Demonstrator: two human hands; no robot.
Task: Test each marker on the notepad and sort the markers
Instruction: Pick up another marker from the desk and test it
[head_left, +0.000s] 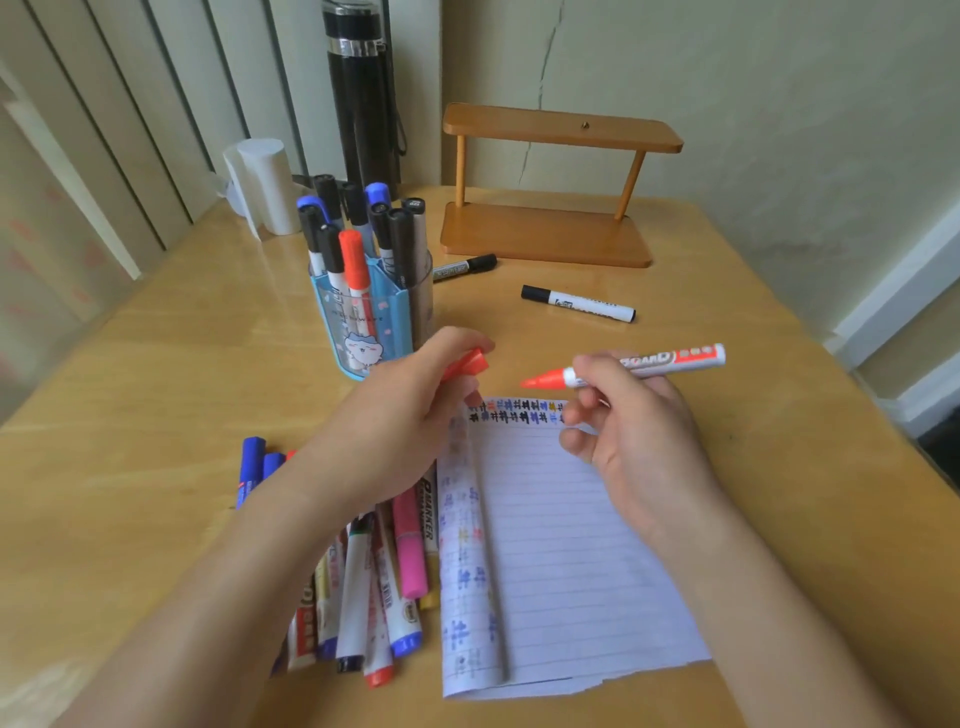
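My right hand (628, 436) grips an uncapped red whiteboard marker (649, 364), tip pointing left, just above the top of the notepad (561, 561). My left hand (405, 415) pinches its red cap (467, 364) a short gap left of the tip. The lined notepad lies in front of me, with a row of coloured test marks along its top edge and more down its folded left margin. A pile of several markers (374, 587) lies left of the notepad, partly under my left forearm. A blue pen holder (363, 322) with several markers stands behind my left hand.
Two black markers lie on the wooden table, one (576, 303) behind the notepad and one (465, 267) beside a small wooden shelf (550, 228). A black bottle (361, 93) and a white roll (260, 182) stand at the back left. The table's right edge is near.
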